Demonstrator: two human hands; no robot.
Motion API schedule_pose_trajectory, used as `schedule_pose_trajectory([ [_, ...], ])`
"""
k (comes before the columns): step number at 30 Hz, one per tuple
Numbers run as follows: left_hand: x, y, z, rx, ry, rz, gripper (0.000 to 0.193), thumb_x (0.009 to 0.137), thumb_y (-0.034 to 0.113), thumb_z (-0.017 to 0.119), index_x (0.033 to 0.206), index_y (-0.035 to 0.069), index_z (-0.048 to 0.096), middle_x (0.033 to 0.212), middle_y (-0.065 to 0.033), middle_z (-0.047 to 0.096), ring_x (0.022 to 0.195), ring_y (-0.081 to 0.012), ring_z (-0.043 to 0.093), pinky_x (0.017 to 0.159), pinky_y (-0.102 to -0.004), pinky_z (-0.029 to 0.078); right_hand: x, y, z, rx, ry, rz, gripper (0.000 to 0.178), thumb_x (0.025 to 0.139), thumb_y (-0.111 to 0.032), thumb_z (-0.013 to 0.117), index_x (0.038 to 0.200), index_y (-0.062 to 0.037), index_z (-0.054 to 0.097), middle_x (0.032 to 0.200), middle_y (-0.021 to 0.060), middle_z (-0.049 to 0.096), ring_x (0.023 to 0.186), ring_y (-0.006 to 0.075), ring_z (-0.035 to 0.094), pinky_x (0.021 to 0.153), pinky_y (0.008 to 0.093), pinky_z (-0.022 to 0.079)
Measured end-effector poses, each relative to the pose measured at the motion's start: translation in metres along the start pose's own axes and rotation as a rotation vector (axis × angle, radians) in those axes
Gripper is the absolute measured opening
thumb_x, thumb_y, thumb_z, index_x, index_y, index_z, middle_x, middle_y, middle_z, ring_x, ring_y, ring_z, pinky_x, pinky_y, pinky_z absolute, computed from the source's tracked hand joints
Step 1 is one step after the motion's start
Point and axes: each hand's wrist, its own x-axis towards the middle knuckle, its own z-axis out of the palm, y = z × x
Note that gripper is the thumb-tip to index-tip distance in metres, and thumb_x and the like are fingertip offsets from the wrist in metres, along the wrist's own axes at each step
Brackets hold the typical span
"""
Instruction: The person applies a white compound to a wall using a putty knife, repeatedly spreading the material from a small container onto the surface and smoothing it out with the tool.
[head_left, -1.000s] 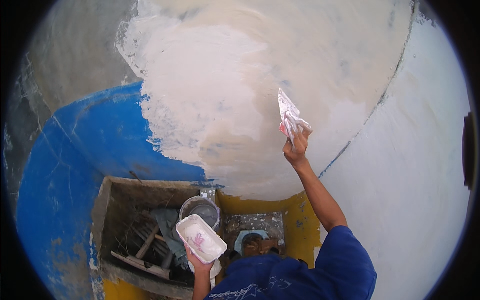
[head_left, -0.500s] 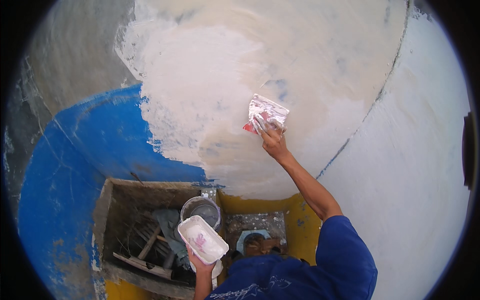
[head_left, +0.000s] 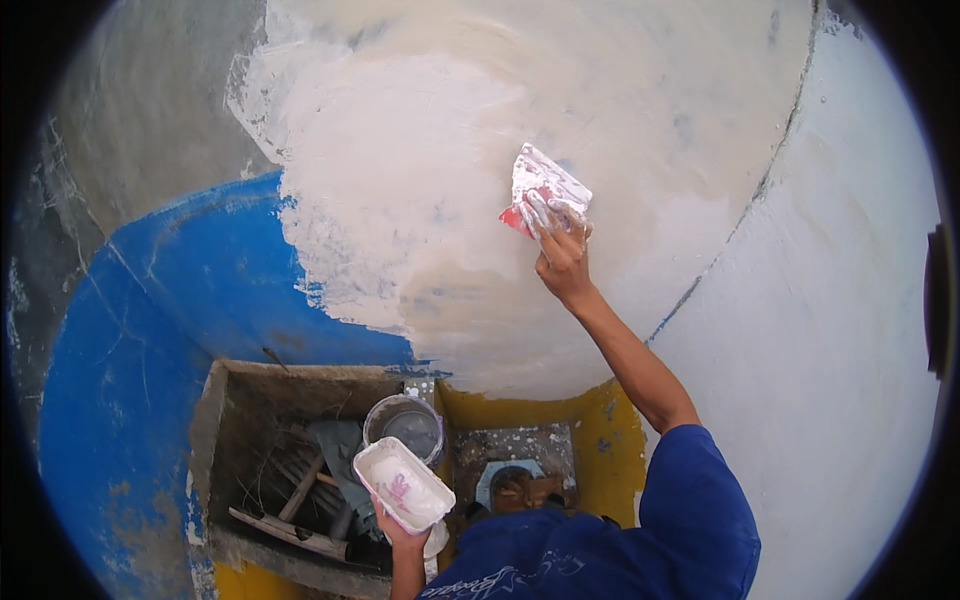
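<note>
My right hand (head_left: pixel 560 238) grips a putty knife (head_left: pixel 552 183), a wide red-cornered scraper smeared with white putty. Its blade lies against the wall (head_left: pixel 400 150), whose surface here is coated in white and beige filler. White putty also covers my right fingers. Down at my waist, my left hand (head_left: pixel 398 525) holds a white rectangular tub (head_left: pixel 405 487) from below and its near side. Inside the tub is white putty with a pinkish patch. Most of my left fingers are hidden under the tub.
Behind the tub stands a round bucket (head_left: pixel 405 420) of greyish liquid. A concrete trough (head_left: pixel 205 430) at the lower left holds sticks and a grey-green cloth (head_left: pixel 340 450). Blue paint (head_left: pixel 230 270) covers the wall to the left. A dark crack (head_left: pixel 765 185) runs down the wall's right side.
My right hand has moved the putty knife up and slightly right along the wall, and the blade has tilted. My left hand and the tub have barely moved.
</note>
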Motion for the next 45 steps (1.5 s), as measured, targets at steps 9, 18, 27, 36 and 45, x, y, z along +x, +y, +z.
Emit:
schedule_pose_trajectory([
  [9, 0.002, -0.001, 0.009, 0.024, 0.023, 0.01, 0.061, 0.096, 0.058, 0.039, 0.141, 0.019, 0.047, 0.135, -0.0069, 0.056, 0.119, -0.0348, 0.056, 0.099, -0.0591, 0.045, -0.054, -0.029, -0.001, 0.242, -0.059, 0.043, 0.059, 0.065, 0.011, 0.053, 0.119, -0.0072, 0.069, 0.127, 0.0093, 0.064, 0.118, 0.0322, 0.054, 0.105, 0.046, 0.031],
  [18, 0.008, -0.005, 0.01, 0.013, 0.035, -0.02, 0.061, 0.096, 0.059, 0.039, 0.141, 0.018, 0.046, 0.135, -0.0072, 0.055, 0.121, -0.0349, 0.055, 0.099, -0.0599, 0.043, -0.053, 0.01, 0.037, 0.01, -0.141, 0.05, 0.061, 0.071, 0.006, 0.057, 0.13, -0.0128, 0.062, 0.122, 0.0124, 0.064, 0.108, 0.035, 0.055, 0.1, 0.0495, 0.038],
  [27, 0.011, -0.009, 0.008, -0.01, 0.031, -0.04, 0.064, 0.095, 0.06, 0.039, 0.142, 0.017, 0.045, 0.135, -0.0092, 0.055, 0.12, -0.0364, 0.055, 0.1, -0.0593, 0.043, -0.064, -0.027, -0.025, 0.23, -0.067, 0.05, 0.063, 0.062, 0.016, 0.051, 0.121, -0.0005, 0.065, 0.119, 0.0139, 0.067, 0.112, 0.0379, 0.054, 0.099, 0.0487, 0.04],
  [36, 0.011, -0.019, 0.007, -0.002, -0.02, -0.106, 0.064, 0.095, 0.059, 0.04, 0.143, 0.018, 0.044, 0.139, -0.0088, 0.053, 0.124, -0.0372, 0.052, 0.103, -0.0607, 0.04, 0.005, 0.049, -0.036, -0.047, 0.056, -0.087, 0.065, 0.061, 0.013, 0.054, 0.122, -0.0042, 0.066, 0.12, 0.0121, 0.067, 0.113, 0.0367, 0.054, 0.099, 0.046, 0.038],
  [45, 0.009, -0.019, 0.012, 0.015, 0.01, -0.069, 0.063, 0.096, 0.059, 0.037, 0.143, 0.018, 0.044, 0.138, -0.0078, 0.053, 0.123, -0.0359, 0.053, 0.102, -0.06, 0.041, -0.049, 0.008, -0.014, 0.055, -0.016, -0.141, 0.06, 0.068, 0.004, 0.06, 0.124, -0.0154, 0.067, 0.111, 0.0028, 0.07, 0.11, 0.0258, 0.06, 0.096, 0.0425, 0.034],
])
